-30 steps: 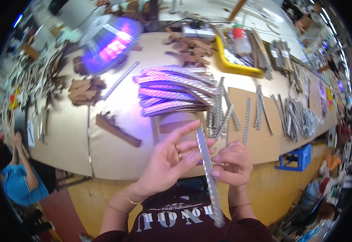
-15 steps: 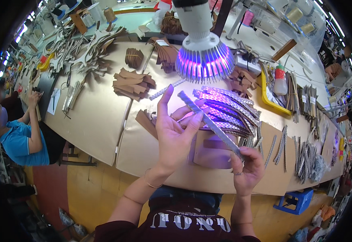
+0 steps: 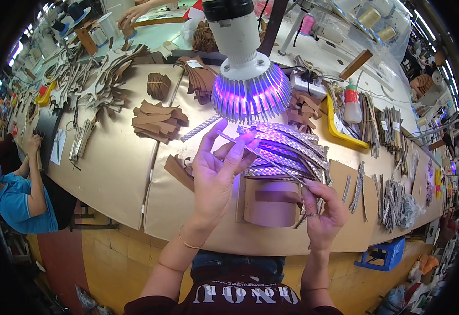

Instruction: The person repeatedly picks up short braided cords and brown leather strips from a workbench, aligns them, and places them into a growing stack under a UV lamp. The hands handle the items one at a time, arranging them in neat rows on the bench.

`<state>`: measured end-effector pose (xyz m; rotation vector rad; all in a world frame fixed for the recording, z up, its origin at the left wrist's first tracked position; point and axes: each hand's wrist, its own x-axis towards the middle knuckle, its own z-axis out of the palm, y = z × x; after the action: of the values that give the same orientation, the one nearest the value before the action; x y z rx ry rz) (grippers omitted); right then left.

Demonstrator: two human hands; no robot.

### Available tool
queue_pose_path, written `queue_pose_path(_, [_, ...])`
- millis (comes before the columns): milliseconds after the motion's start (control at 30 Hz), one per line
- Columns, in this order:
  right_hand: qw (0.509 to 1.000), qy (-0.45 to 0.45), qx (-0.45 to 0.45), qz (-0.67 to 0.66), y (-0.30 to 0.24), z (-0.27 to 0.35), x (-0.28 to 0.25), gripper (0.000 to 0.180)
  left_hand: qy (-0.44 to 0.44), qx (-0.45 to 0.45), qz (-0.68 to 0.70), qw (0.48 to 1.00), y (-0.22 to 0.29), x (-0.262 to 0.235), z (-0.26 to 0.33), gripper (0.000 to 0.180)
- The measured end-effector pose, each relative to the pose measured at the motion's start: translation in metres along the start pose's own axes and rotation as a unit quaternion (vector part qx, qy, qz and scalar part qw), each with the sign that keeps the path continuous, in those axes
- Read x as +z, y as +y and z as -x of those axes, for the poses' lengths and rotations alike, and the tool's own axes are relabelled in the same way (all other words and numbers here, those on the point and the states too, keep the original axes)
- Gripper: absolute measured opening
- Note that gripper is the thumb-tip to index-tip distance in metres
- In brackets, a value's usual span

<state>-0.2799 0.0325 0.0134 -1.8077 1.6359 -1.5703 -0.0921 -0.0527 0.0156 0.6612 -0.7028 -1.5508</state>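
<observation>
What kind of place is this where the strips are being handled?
Most likely a workshop or small factory for leather or shoe parts. The left hand and right hand hold a braided strip under a purple lamp, over a long workbench with stacks of brown cut pieces.

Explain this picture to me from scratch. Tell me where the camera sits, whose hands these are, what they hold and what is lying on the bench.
The camera is worn on a person's head and looks down through a fisheye lens, so straight edges bend. The two bare arms rising from the bottom edge are that person's own. The left hand and right hand hold one thin braided silver strip between them, stretched under a lamp that glows purple. Behind the strip lies a pile of similar braided strips on the tan workbench. Also there: stacks of brown cut pieces, a yellow tray and a clear bottle with a red cap. At far left another person in a blue shirt works.
</observation>
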Motion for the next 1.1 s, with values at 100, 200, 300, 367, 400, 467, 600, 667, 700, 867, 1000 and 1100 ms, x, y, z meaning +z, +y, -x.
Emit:
queue_pose_path(100, [0.993, -0.01, -0.072, 0.097, -0.002, -0.005, -0.007, 0.016, -0.009, -0.02, 0.02, 1.0, 0.003, -0.001, -0.002, 0.051])
queue_pose_path(200, [0.994, 0.001, -0.06, 0.097, -0.002, -0.008, -0.007, 0.017, -0.014, -0.029, 0.04, 0.999, 0.003, 0.001, -0.006, 0.049])
queue_pose_path(300, [0.995, 0.024, -0.046, 0.08, -0.001, -0.012, -0.004, 0.016, -0.025, -0.022, 0.032, 0.999, 0.005, 0.005, -0.011, 0.047])
queue_pose_path(367, [0.997, 0.028, -0.027, 0.07, 0.0, -0.015, -0.003, 0.016, -0.032, -0.01, 0.021, 0.999, 0.006, 0.008, -0.014, 0.046])
queue_pose_path(400, [0.997, 0.031, -0.019, 0.064, 0.001, -0.016, -0.002, 0.016, -0.034, -0.001, 0.016, 0.999, 0.007, 0.009, -0.016, 0.045])
queue_pose_path(467, [0.997, 0.041, -0.02, 0.06, 0.001, -0.02, 0.0, 0.015, -0.04, 0.015, 0.014, 0.999, 0.008, 0.011, -0.02, 0.043])
queue_pose_path(600, [0.997, 0.047, 0.0, 0.055, -0.003, -0.026, 0.002, 0.015, -0.031, 0.025, 0.014, 0.999, 0.008, 0.011, -0.025, 0.041])
queue_pose_path(667, [0.998, 0.044, 0.026, 0.027, -0.005, -0.029, 0.002, 0.014, -0.03, 0.032, 0.013, 0.999, 0.008, 0.011, -0.028, 0.042])
queue_pose_path(700, [0.998, 0.041, 0.038, 0.016, -0.005, -0.03, 0.002, 0.013, -0.032, 0.037, 0.015, 0.999, 0.008, 0.011, -0.028, 0.042])
queue_pose_path(867, [0.996, 0.021, 0.067, -0.05, 0.001, -0.029, -0.005, 0.014, -0.021, 0.017, 0.006, 1.0, 0.008, 0.014, -0.026, 0.04])
queue_pose_path(1000, [0.987, 0.014, 0.11, -0.115, -0.001, -0.03, -0.023, 0.017, -0.048, -0.041, -0.013, 0.998, 0.007, 0.016, -0.016, 0.031])
queue_pose_path(1100, [0.995, -0.024, 0.063, 0.075, -0.018, -0.037, -0.034, 0.025, -0.071, -0.073, -0.024, 0.994, 0.005, 0.016, -0.011, 0.027])
